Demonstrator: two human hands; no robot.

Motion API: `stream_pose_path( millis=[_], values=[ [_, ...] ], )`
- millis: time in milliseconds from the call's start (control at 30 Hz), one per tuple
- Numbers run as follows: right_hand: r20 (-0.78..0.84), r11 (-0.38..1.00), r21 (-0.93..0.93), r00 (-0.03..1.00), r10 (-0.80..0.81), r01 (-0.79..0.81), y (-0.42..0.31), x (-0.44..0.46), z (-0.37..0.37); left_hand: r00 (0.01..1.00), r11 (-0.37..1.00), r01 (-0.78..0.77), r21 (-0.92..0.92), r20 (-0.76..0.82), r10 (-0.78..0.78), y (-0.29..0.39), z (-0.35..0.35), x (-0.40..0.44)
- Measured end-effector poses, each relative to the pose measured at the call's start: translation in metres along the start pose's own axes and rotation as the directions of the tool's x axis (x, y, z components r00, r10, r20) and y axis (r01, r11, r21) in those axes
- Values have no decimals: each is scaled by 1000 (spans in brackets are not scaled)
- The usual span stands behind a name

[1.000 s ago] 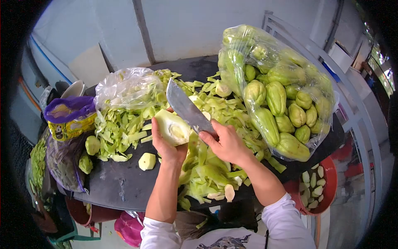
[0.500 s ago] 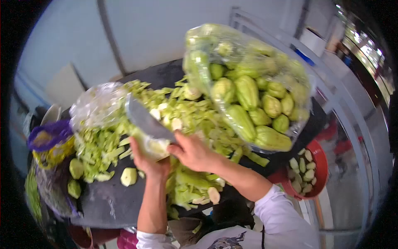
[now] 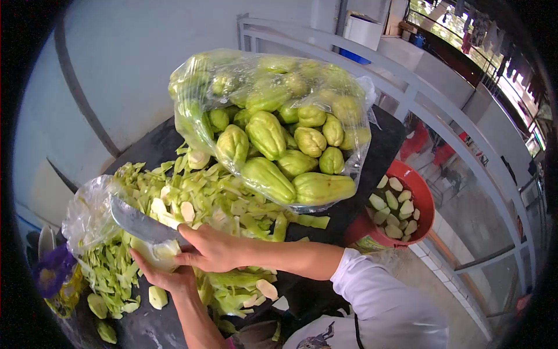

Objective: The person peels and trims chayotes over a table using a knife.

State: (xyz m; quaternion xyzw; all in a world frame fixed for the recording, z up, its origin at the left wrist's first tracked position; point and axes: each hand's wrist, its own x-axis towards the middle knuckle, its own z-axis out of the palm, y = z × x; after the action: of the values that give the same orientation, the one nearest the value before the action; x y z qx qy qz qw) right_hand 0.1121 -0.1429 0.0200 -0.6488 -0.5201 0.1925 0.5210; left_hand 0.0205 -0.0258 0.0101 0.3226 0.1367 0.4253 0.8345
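The right hand (image 3: 212,247) is curled closely round the handle of a knife (image 3: 142,222), gripping it in the fist, and its fingertips reach over the near edge of a cut chayote piece (image 3: 148,251). The left hand (image 3: 173,280) is cupped beneath that piece, half curled, carrying it above the heap; its lower fingers are mostly hidden. A second ago the piece's cut face showed plainly, with the blade raised beside it; now the blade lies across its upper edge, tip towards eleven o'clock, and the right hand has closed in, so the piece seems to be under work rather than finished. Whether the edge bites into it I cannot tell. Outward, from the held piece, a paler peeled piece (image 3: 157,297) sits at six o'clock and a crumpled clear bag (image 3: 87,216) at ten. Peelings (image 3: 235,200) spread thickest towards two. Since then the view has swung rightward, bringing the plastic bag (image 3: 203,63) of whole chayotes (image 3: 267,134) to between one and two, and the red bucket (image 3: 426,200) of pale pieces (image 3: 393,220) fully into sight just short of three, beyond the dark table (image 3: 388,139).
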Motion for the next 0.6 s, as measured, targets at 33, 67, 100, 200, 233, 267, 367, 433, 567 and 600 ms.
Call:
stream_pose_path(
  millis=[33,67,100,200,233,267,367,433,567,600],
  values=[
    [-6,1000,-2,1000,1,-1,2,0,1,1000,1000,2,23,-24,-1,1,3,-2],
    [-56,997,-12,996,-73,72,7,1,4,999,999,5,47,-48,-3,2,6,-3],
    [-104,989,-26,984,-147,145,7,2,5,999,999,10,47,-44,-8,2,6,-3],
    [-92,991,44,988,-124,129,7,2,5,1000,998,9,57,-6,-9,2,2,-1],
    [-94,991,46,988,-124,128,5,2,6,999,996,1,90,-45,3,1,0,1],
    [-94,993,42,990,-103,108,4,2,5,996,993,-6,122,-83,17,0,-1,1],
    [-100,996,15,992,-82,83,2,1,3,985,992,-9,128,-171,31,-2,17,-5],
    [-98,997,0,992,-82,82,1,1,2,977,988,-1,157,-209,34,-4,21,-6],
    [-96,1000,1,995,-15,15,10,4,6,982,974,-108,200,-131,135,-17,-13,12],
    [-151,998,-44,987,-53,47,13,6,7,969,955,-178,238,-124,212,-22,-16,17]
  ],
)
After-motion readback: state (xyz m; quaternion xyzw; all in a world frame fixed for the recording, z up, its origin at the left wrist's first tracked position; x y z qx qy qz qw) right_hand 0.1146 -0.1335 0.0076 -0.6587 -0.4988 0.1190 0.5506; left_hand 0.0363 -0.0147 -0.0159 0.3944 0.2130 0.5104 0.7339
